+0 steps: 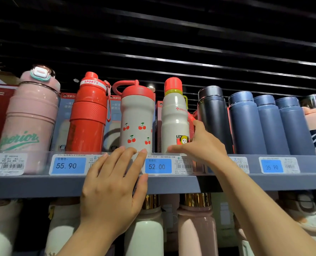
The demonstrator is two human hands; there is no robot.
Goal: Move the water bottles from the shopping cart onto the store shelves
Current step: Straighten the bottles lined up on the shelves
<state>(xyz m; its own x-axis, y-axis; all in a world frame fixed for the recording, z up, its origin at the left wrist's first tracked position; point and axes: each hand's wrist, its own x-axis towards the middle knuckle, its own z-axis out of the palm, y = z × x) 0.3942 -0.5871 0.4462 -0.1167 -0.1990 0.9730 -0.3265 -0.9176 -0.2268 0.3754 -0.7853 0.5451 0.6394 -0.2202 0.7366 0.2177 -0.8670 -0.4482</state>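
On the grey upper shelf (42, 185) stands a row of bottles. My right hand (199, 145) curls round the base of a white bottle with a red cap and yellow collar (173, 115); thumb on its right side, fingers across its front. My left hand (113, 183) lies flat and spread over the shelf's front edge, fingertips touching the bottom of a white cherry-print bottle with a red lid (137, 119). The shopping cart is out of view.
Left of these stand a red sports bottle (89, 115) and a pink bottle (29, 115). To the right are a black flask (214, 117) and three blue flasks (268, 124). Price tags line the shelf edge. More bottles fill the shelf below (196, 224).
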